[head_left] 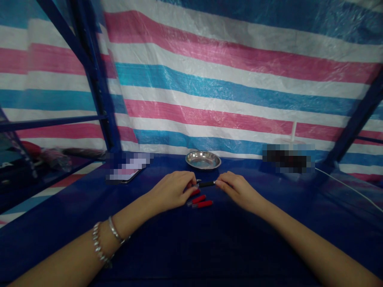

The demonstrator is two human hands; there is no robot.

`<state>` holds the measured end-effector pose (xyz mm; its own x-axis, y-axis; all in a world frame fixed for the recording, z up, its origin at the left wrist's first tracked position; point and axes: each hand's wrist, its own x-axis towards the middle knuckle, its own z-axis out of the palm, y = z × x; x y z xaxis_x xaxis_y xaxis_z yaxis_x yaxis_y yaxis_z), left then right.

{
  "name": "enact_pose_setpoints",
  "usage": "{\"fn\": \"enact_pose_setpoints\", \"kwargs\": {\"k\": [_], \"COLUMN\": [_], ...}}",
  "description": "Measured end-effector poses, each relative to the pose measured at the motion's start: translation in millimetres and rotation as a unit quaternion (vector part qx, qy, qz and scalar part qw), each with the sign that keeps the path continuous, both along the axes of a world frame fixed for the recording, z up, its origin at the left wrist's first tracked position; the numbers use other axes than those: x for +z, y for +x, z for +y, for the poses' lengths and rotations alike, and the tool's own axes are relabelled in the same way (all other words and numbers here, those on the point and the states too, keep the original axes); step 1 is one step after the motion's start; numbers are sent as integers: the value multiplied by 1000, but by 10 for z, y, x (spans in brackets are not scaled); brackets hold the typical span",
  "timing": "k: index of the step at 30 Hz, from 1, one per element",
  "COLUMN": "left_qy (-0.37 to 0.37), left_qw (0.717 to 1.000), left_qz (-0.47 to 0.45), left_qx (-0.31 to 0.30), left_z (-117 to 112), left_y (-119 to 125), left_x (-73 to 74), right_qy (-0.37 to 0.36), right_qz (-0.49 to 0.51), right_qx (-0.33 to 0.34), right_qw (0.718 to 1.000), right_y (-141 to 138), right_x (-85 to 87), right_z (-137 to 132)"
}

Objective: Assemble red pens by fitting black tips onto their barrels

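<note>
A black pen (pixel 207 184) with silver ends spans the gap between my two hands, low over the table. My left hand (pixel 173 191) has its thumb and fingers closed at the pen's left end, where a thin silvery tip shows. On the other end, the fingers of my right hand (pixel 236 189) are pinched. Just below the pen lie several red pieces with grey ends, among them a front red piece (pixel 205 204) and another red piece (pixel 199 199). One more is partly covered by my left thumb. A round steel dish (pixel 203 160) sits behind my hands.
The blue table (pixel 191 247) runs back to a striped plastic sheet (pixel 209 91). At the left lies a phone (pixel 128 169), partly blurred out. A pixelated dark object (pixel 287 158) stands at the right, near a white cable (pixel 350 183). Blue metal posts (pixel 98 79) rise at the sides.
</note>
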<state>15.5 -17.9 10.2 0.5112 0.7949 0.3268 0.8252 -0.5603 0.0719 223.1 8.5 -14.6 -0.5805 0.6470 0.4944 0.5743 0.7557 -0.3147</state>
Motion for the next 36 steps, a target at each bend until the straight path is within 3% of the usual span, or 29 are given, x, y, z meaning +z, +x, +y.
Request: {"fn": "enact_pose_setpoints", "kwargs": {"k": [14,21,26,31,36], "left_qy": [16,15,25,27,24], "left_qw": [1000,1000,1000,1000,1000], "left_qz": [9,2,2,2,9], "left_qx": [2,0,-2,-11,-12], "left_z": [-13,-11,-9,-12,-6], "left_y": [8,10,12,20,17], "left_x": [-8,-9,-17,-30,-33], "right_qy": [-38,-19,-98,-205,-213], "right_qz": [55,86,136,206,228], "right_qx": [1,7,25,60,65], "right_qw": [998,996,986,955,948], "right_y": [15,14,16,-19,-34], "right_x": [-3,0,-41,-54,-53], "right_z": [-6,5,51,48,43]}}
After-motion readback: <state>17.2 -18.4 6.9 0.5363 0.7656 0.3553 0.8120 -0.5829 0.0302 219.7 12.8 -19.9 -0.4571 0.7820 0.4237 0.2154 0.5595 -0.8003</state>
